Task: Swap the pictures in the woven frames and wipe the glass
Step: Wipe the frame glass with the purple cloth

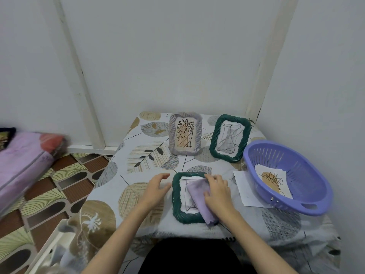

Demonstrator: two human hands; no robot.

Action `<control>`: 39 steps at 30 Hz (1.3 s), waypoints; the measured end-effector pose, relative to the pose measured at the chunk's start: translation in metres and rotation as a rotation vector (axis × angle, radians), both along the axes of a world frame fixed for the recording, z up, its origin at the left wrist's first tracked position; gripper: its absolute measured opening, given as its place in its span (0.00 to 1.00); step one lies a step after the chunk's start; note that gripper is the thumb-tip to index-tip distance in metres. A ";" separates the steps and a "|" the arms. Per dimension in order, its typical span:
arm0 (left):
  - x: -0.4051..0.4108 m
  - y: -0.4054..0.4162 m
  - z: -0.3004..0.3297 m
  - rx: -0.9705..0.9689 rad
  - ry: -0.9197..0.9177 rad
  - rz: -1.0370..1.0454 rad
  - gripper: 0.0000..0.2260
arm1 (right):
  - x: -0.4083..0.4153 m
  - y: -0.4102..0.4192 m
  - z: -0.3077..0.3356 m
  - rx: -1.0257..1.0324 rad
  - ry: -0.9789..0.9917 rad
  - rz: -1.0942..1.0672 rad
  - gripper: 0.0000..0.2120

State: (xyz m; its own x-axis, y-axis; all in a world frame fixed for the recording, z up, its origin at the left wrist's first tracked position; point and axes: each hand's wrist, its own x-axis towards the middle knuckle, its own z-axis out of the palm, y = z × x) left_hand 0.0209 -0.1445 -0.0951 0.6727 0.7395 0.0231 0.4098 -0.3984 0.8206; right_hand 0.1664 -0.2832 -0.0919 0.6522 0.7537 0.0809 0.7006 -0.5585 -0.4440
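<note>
We are working at a surface (150,196) draped in a leaf-print cloth and pushed into a corner, so everything is sitting within reach. At the right edge a purple basket (308,196) is holding one loose picture (273,181), with a blank-looking sheet (244,189) tucked partly under its rim, likely parked there for swapping. At the back two frames are standing upright, a grey woven frame (172,133) and a green woven frame (214,135), each showing a line drawing and probably out of the way. Just in front of us a second green frame (175,196) is lying flat, face up, so the glass can take pressure. Our right hand (218,191) is pressing a lilac cloth (197,194) onto that glass, fingers curling over its bunched top. Our left hand (156,188) is hovering just beside the frame's left edge, fingers spread wide and holding nothing, probably ready to steady it.
</note>
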 end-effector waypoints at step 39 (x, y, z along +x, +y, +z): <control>0.001 0.016 -0.039 0.296 0.329 -0.221 0.32 | -0.023 0.058 -0.024 -0.216 -0.319 0.189 0.22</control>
